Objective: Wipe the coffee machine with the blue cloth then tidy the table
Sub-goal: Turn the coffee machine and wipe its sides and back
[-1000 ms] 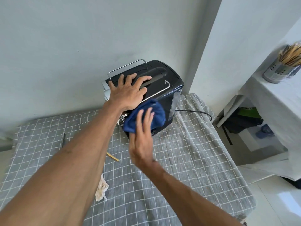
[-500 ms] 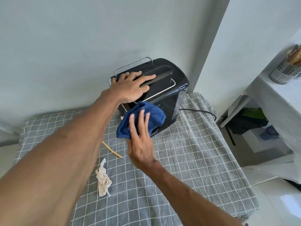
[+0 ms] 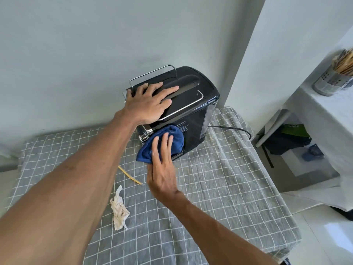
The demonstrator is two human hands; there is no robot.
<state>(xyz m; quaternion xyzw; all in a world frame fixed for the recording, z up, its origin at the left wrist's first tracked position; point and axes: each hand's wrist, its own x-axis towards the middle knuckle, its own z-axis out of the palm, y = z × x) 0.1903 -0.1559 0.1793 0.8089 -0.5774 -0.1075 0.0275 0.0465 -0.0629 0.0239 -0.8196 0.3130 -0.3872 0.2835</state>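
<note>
A black coffee machine with chrome rails stands at the back of the table against the wall. My left hand lies flat on its top, fingers spread. My right hand presses a bunched blue cloth against the machine's lower side, fingers laid flat over the cloth. A crumpled white tissue and a thin yellow stick lie on the grey checked tablecloth under my left forearm.
The machine's black cable trails off the table's right side. A white shelf at the right carries a metal holder of wooden sticks. Bags and boxes sit on the floor below it.
The blue cloth under my right hand has slid slightly down and left along the machine's side. My left hand stays on the top. The view has shifted a little.
</note>
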